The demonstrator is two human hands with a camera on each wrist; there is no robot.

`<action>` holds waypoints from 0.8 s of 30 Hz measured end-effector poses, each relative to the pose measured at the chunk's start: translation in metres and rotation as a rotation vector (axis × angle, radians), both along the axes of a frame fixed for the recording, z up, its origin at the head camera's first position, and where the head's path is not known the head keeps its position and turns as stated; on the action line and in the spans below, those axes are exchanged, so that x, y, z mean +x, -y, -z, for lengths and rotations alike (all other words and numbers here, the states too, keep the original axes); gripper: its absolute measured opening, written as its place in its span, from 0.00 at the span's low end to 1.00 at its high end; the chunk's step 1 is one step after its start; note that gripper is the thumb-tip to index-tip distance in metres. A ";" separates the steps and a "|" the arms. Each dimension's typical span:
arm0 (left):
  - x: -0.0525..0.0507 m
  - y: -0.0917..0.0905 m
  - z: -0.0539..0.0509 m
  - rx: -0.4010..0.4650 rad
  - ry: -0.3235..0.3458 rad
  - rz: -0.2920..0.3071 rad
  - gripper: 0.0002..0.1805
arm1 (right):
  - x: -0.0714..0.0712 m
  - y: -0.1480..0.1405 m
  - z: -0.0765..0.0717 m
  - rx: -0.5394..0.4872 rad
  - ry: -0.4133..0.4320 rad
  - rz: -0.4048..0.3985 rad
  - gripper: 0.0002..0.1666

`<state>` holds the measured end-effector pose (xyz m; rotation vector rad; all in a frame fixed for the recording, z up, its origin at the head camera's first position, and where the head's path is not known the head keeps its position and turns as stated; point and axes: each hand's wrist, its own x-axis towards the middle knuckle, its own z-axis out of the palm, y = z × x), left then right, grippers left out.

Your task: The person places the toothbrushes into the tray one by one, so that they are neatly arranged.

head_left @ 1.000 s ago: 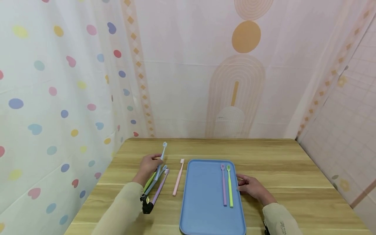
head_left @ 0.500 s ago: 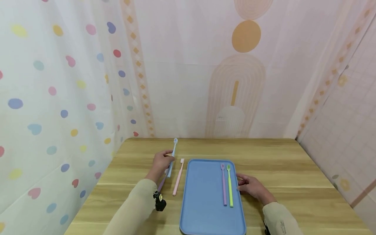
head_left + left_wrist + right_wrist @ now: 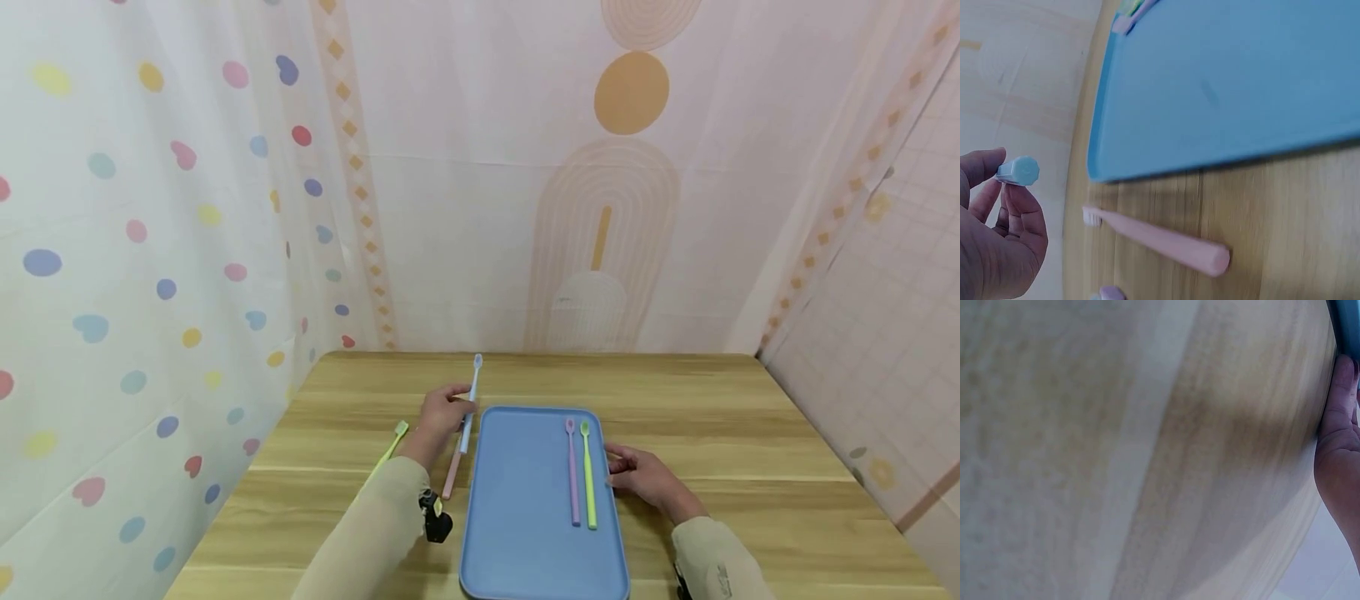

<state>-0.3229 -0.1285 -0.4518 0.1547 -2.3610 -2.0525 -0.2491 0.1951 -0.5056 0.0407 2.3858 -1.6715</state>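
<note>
My left hand (image 3: 442, 410) pinches a light blue toothbrush (image 3: 471, 408) between thumb and fingers, bristle end pointing away. It is raised just left of the blue tray (image 3: 517, 508); in the left wrist view its handle end (image 3: 1025, 170) faces the camera. Beneath that hand, a pink toothbrush (image 3: 452, 477) lies on the table, partly covered in the head view. My right hand (image 3: 643, 477) touches the tray's right rim, its thumb (image 3: 1342, 378) straight along the edge. On the tray's right side, a purple toothbrush (image 3: 573, 479) and a green toothbrush (image 3: 588, 483) lie side by side.
Another green toothbrush (image 3: 392, 444) lies on the wooden table (image 3: 697, 400), partly behind the left sleeve. A purple brush tip (image 3: 1111, 292) shows at the bottom of the left wrist view. Patterned curtains (image 3: 465, 250) stand behind the table and at its sides.
My left hand has carried the light blue toothbrush rightward, from above the loose toothbrushes to beside the tray, over the pink one. My right hand and the tray have stayed put.
</note>
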 end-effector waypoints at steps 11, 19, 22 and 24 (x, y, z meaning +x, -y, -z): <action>0.006 -0.028 0.004 0.024 0.021 -0.011 0.19 | 0.001 -0.001 0.001 -0.012 -0.010 -0.011 0.35; 0.012 -0.045 0.011 0.072 0.013 -0.032 0.17 | 0.000 0.000 0.001 -0.001 -0.010 -0.003 0.35; 0.014 -0.052 0.014 0.020 -0.002 -0.038 0.17 | 0.000 0.000 0.001 -0.002 -0.011 -0.007 0.35; 0.015 -0.057 0.018 -0.023 -0.010 -0.046 0.16 | 0.000 0.000 0.001 -0.003 -0.011 -0.011 0.35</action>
